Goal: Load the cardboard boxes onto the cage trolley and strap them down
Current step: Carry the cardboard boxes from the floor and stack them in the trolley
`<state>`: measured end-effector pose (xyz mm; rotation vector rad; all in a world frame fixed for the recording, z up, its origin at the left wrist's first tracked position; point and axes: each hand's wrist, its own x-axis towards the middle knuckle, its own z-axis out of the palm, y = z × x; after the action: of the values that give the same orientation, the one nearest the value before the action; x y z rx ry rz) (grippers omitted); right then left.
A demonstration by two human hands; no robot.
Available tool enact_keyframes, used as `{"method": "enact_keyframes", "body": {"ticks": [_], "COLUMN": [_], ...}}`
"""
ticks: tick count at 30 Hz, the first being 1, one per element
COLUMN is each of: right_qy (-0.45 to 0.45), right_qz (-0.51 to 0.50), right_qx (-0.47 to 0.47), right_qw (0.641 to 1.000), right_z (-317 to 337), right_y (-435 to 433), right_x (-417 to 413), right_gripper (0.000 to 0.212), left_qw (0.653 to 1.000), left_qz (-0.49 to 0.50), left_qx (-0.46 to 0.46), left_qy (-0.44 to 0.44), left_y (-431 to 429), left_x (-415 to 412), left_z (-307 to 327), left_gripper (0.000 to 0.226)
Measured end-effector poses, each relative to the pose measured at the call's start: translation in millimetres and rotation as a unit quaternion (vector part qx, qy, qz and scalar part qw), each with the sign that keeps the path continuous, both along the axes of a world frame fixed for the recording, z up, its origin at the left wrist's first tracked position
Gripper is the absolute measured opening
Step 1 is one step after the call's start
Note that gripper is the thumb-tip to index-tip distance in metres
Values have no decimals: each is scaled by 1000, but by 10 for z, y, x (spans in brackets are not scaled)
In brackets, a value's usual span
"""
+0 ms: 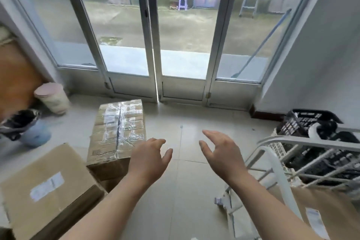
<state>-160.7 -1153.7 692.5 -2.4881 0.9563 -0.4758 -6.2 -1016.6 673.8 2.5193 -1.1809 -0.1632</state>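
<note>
A long cardboard box wrapped in clear tape [118,130] lies on the tiled floor left of centre. A second cardboard box with a white label [48,187] sits nearer, at the lower left. The white cage trolley [276,163] stands at the right, and a labelled cardboard box [327,214] lies on it at the lower right. My left hand [150,160] hovers with fingers spread just right of the taped box's near end, holding nothing. My right hand [220,154] floats over the bare floor, fingers loosely spread, empty.
Glass double doors [153,45] close off the far side. A pink-lidded bin [52,97] stands at the left by a wooden cabinet. Black plastic crates [311,122] sit behind the trolley at the right. Another person's shoe [23,124] is at the left edge.
</note>
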Motion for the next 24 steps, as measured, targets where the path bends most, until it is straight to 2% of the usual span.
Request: {"method": "enact_keyframes", "body": {"ticks": [7, 13, 18, 24], "right_qy": [30, 81, 120, 154], "right_qz": [99, 155, 163, 127], "right_qx": [32, 65, 88, 123], "right_qw": [994, 982, 975, 972], "right_z": [-336, -705, -1128, -1752], "right_y": [-365, -395, -344, -216], "right_x": [1108, 1985, 2760, 3665], "right_gripper": [39, 41, 42, 41], "left_qw": [989, 976, 963, 950], "left_qz": [140, 205, 241, 245], "left_qx": [17, 47, 82, 132], "left_qy": [44, 56, 82, 140], "left_y": [70, 203, 316, 517], "left_x": [834, 1504, 2298, 3289], "left_z": [-241, -568, -1015, -1738], "left_gripper": [45, 43, 43, 49]}}
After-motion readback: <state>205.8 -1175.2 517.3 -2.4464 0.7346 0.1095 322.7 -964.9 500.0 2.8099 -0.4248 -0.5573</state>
